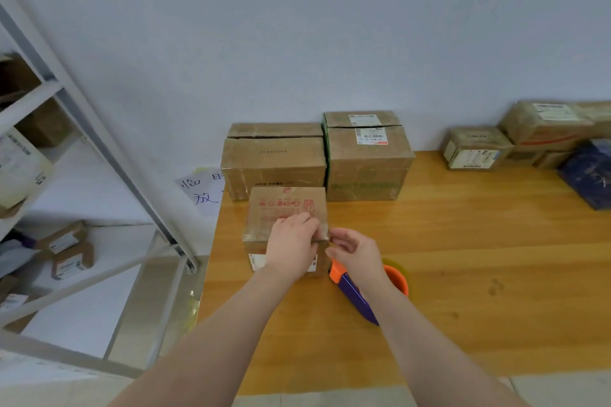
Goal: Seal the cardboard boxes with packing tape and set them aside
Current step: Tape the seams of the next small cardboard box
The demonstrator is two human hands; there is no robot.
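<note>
A small cardboard box with red print stands near the left end of the wooden table. My left hand lies over its near top edge, fingers pressing down on the box. My right hand is at the box's right near corner, thumb and fingers pinching a strip of clear tape there. An orange and purple tape dispenser lies on the table just right of the box, partly hidden under my right wrist.
Two larger cardboard boxes stand against the wall behind the small one. More boxes and a dark blue package sit at the far right. A metal shelf rack with parcels stands left of the table.
</note>
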